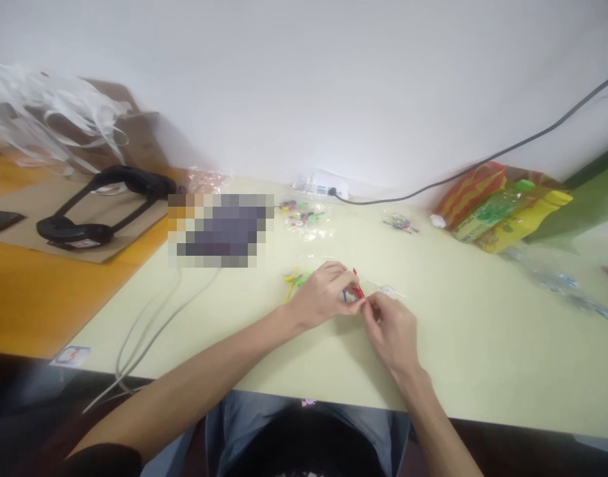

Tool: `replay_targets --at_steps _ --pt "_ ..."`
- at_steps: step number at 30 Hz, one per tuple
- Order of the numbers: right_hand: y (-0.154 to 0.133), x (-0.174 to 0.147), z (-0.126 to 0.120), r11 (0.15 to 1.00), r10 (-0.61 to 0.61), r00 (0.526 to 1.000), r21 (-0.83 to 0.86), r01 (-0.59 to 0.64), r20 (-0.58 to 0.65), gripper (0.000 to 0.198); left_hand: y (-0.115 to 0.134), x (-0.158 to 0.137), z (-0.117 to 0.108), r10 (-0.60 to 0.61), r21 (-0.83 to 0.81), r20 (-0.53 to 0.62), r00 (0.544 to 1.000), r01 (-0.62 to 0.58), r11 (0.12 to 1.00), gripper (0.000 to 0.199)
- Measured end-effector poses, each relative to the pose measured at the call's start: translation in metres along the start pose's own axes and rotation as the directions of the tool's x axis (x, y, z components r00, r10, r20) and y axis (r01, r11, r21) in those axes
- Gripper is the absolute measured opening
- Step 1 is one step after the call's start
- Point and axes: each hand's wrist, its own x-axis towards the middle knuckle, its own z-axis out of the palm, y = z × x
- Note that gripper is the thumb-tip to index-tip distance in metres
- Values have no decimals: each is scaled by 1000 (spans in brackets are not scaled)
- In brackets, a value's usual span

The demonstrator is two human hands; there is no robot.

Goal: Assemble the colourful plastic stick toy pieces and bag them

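My left hand [328,296] is closed on a small red plastic piece [358,289], pinched between thumb and fingers just above the table. A bit of blue shows beside the red piece, partly hidden by the fingers. My right hand [392,326] meets it from the right, thumb and forefinger pressed together at the red piece's lower end. Yellow and green plastic pieces [293,281] lie just left of my left hand, partly covered by it. Behind my right hand lies a small white piece [389,290].
Small coloured parts [304,215] and a further cluster [401,223] lie farther back on the pale table [483,358]. A power strip [328,183] with a black cable sits by the wall. Bottles and bags [507,212] stand right; a black frame [105,209] and white cables [169,324] lie left.
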Motion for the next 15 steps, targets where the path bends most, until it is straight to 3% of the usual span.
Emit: replay_targets --at_steps 10,15 --pt "0 2 -1 1000 -21 999 10 21 29 32 2 -5 -2 -69 -58 11 998 70 996 15" --pt "33 13 -25 987 156 981 -20 -159 -114 39 3 -9 -13 -36 -104 -25 999 34 994 15"
